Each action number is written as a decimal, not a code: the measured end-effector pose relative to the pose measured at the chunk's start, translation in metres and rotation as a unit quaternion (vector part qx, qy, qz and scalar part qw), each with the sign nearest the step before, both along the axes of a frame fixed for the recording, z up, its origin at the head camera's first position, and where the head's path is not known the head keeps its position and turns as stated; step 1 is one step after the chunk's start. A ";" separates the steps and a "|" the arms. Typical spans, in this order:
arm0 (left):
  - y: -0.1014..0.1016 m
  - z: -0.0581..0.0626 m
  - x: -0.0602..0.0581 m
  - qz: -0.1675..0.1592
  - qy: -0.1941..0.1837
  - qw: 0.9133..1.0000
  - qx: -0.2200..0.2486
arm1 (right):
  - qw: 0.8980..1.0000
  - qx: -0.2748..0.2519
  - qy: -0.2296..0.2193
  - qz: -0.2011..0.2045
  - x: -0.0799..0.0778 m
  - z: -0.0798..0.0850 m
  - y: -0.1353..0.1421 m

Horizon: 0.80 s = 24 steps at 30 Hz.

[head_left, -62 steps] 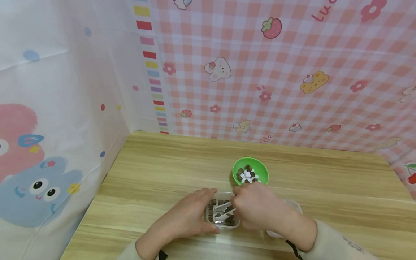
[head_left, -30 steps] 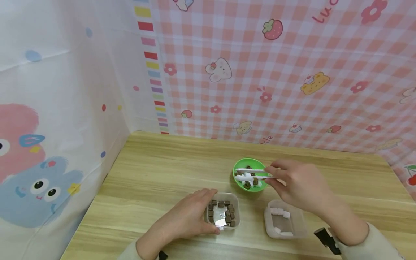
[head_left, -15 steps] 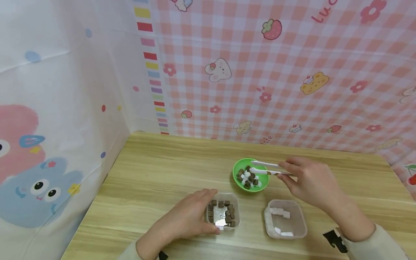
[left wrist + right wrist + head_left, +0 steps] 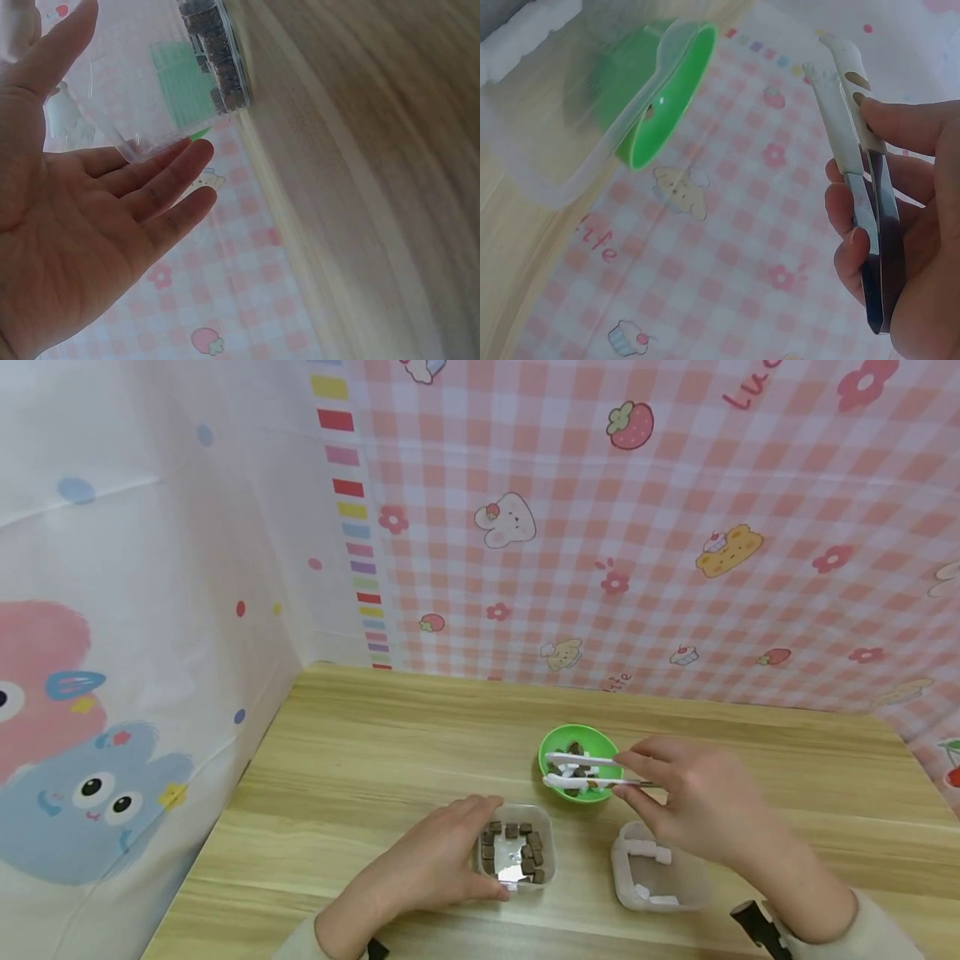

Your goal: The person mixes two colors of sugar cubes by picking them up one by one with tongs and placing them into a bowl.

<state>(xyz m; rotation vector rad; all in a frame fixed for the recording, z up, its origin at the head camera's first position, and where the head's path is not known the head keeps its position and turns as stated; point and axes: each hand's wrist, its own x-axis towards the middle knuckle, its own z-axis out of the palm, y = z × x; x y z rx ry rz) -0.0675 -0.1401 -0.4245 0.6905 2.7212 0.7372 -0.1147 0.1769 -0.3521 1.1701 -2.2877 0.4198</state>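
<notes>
My left hand point(image 4: 442, 852) holds the left side of a clear plastic container point(image 4: 553, 852), thumb at the near corner and fingers at the far one. Several brown cubes point(image 4: 527, 852) lie inside it. In my right hand point(image 4: 693, 793) is a pair of metal tongs point(image 4: 577, 782) with white paw-shaped tips. Those tips hover over a green bowl point(image 4: 550, 743) that contains brown and white cubes. In the right wrist view the tongs point(image 4: 847, 142) sit between thumb and fingers, tips slightly apart, with nothing visible between them.
A second clear container point(image 4: 624, 885) with several white cubes point(image 4: 645, 849) stands at the right, partly behind my right hand. Pink checked cloth point(image 4: 675, 485) hangs behind the wooden table point(image 4: 360, 735), and white printed cloth point(image 4: 172, 568) hangs at the left.
My right hand has moved from the brown cubes' container to the green bowl with the tongs. Since half a second ago the tongs have shifted left and nearer over the bowl. My left hand stays put.
</notes>
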 end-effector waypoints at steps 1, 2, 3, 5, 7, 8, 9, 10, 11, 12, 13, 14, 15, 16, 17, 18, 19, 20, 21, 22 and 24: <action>0.000 0.000 0.000 0.000 0.000 1.000 0.000 | 1.000 0.003 -0.001 0.004 0.001 0.000 -0.002; 0.000 0.000 0.000 -0.001 0.001 1.000 0.000 | 1.000 0.008 -0.002 0.006 0.003 -0.001 -0.004; 0.000 0.000 0.000 0.000 -0.001 1.000 0.001 | 1.000 0.014 -0.001 0.007 0.004 -0.001 -0.006; 0.000 0.000 0.000 -0.001 -0.002 1.000 0.001 | 1.000 0.026 -0.003 0.010 0.007 -0.003 -0.011; 0.000 0.000 0.000 -0.001 -0.002 1.000 0.001 | 0.999 0.036 -0.006 0.013 0.010 -0.005 -0.017; 0.000 0.000 0.000 -0.001 -0.002 1.000 0.002 | 0.999 0.042 -0.009 0.015 0.011 -0.005 -0.020; 0.000 0.000 0.000 -0.001 -0.001 1.000 0.002 | 0.999 0.047 -0.009 0.017 0.013 -0.006 -0.023; 0.000 0.000 0.000 -0.002 -0.001 1.000 0.003 | 0.998 0.051 -0.013 0.020 0.014 -0.007 -0.026; -0.001 0.000 0.000 -0.002 0.000 1.000 0.003 | 0.998 0.056 -0.014 0.023 0.015 -0.007 -0.029; -0.001 0.000 -0.001 -0.002 0.001 1.000 0.003 | 0.998 0.062 -0.016 0.026 0.016 -0.008 -0.033; -0.001 0.000 -0.001 -0.003 0.002 1.000 0.005 | 0.997 0.069 -0.016 0.028 0.017 -0.008 -0.036; -0.001 0.000 -0.001 -0.004 0.003 1.000 0.006 | 0.997 0.076 -0.015 0.030 0.018 -0.009 -0.038; -0.001 0.000 -0.001 -0.004 0.004 1.000 0.007 | 0.996 0.084 -0.014 0.030 0.018 -0.009 -0.041; -0.001 -0.001 -0.001 -0.005 0.005 1.000 0.007 | 0.995 0.093 -0.015 0.031 0.019 -0.009 -0.043; -0.001 0.000 -0.001 -0.006 0.006 1.000 0.008 | 0.994 0.104 -0.014 0.030 0.020 -0.010 -0.046; -0.001 0.000 -0.001 -0.006 0.007 1.000 0.009 | 0.993 0.114 -0.014 0.029 0.020 -0.010 -0.048; -0.001 0.000 -0.001 -0.006 0.007 1.000 0.010 | 0.992 0.124 -0.015 0.027 0.021 -0.011 -0.050; -0.001 0.000 0.000 -0.006 0.007 1.000 0.010 | 0.990 0.137 -0.018 0.024 0.022 -0.012 -0.052; -0.001 0.000 0.000 -0.006 0.006 1.000 0.010 | 0.988 0.149 -0.022 0.022 0.023 -0.012 -0.055; -0.001 0.000 0.000 -0.006 0.006 1.000 0.009 | 0.986 0.160 -0.026 0.021 0.024 -0.013 -0.057; -0.001 0.000 0.000 -0.006 0.007 1.000 0.008 | 0.982 0.184 -0.028 0.019 0.025 -0.015 -0.062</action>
